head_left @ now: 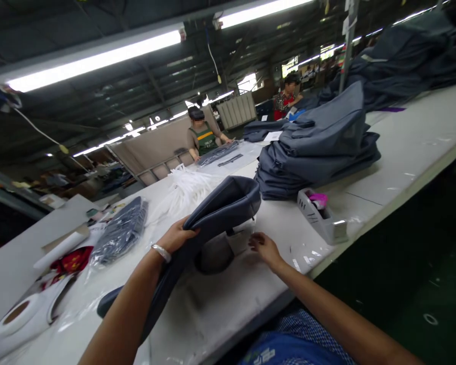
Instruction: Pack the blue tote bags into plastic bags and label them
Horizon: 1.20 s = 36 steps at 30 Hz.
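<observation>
A dark blue-grey fabric bag [222, 209], or a similar sewn piece, is raised over the white table and slants down toward the lower left. My left hand [178, 236], with a silver bangle at the wrist, is wrapped round its edge. Close under the piece's right end is my right hand [265, 248], its fingers curled together. A thin white strip or thread hangs just above those fingertips; whether they pinch it is too small to tell. Below the raised piece, a dark rounded patch [215, 256] shows on the tabletop.
A stack of similar dark pieces [307, 152] stands at the right behind a grey plastic bin [321, 218] holding something pink. White strips [184, 190] and a plastic-wrapped pack [121, 230] lie leftward. A white roll [21, 317] is at lower left. A co-worker [205, 134] stands across the table.
</observation>
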Motion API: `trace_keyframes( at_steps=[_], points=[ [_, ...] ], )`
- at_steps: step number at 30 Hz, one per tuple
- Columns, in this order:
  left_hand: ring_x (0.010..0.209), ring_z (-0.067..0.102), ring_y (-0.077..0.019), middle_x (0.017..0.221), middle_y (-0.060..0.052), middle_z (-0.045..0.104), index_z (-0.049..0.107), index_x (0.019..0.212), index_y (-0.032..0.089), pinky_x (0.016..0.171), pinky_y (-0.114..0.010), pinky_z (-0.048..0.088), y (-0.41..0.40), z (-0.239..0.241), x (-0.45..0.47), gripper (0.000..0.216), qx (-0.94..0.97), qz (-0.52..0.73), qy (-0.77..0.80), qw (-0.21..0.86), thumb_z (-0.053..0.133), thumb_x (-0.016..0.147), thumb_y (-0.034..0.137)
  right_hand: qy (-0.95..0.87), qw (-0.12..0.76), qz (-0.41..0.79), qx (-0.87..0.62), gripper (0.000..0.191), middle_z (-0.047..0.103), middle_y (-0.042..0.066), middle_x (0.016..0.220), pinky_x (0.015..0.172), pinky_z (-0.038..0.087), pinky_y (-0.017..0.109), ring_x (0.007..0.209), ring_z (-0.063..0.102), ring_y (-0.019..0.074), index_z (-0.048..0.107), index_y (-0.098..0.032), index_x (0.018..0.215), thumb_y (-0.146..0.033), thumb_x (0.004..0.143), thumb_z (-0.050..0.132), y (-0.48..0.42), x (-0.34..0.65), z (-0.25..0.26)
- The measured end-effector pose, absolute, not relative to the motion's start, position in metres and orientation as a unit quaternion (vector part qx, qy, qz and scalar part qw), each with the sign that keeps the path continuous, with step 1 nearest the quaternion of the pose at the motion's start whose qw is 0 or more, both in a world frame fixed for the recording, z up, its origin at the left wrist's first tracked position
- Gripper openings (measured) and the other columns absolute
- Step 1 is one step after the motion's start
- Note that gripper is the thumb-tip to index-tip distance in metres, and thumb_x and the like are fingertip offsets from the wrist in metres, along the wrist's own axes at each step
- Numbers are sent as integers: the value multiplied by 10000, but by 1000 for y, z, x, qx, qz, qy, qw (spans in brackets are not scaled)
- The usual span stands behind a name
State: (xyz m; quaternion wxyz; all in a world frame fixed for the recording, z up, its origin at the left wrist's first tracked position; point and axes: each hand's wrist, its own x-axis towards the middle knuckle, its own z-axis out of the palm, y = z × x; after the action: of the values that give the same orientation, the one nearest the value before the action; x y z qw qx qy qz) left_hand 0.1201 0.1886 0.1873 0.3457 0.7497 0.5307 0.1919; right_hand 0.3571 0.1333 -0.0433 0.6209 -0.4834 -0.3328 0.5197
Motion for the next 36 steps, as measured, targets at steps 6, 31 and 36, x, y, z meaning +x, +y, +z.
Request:
trace_keyframes(
  at_steps=[6,31,36],
  points=[
    [712,658,-216,808,1,709,631,1018,171,648,-321,528,192,195,113,475,705,205,557,389,752,637,428,-288,639,445,-558,345,674,75,1041,745,548,320,876,669,179,528,-182,1125,-310,808,573,204,379,-59],
    [1029,653,-303,1058,-28,733,592,1297,188,963,-426,485,177,153,97,614,751,251,579,194,607,733,430,-267,727,463,-431,254,678,-2,792,739,527,283,747,636,148,659,-193,858,-354,670,716,239,369,-25],
    [1133,625,-284,1183,-21,703,546,1358,225,1040,-423,447,175,136,95,604,760,258,567,188,589,772,367,-270,710,461,-459,195,634,-2,689,648,529,282,674,616,155,600,-202,726,-367,638,656,206,379,-35]
  ],
)
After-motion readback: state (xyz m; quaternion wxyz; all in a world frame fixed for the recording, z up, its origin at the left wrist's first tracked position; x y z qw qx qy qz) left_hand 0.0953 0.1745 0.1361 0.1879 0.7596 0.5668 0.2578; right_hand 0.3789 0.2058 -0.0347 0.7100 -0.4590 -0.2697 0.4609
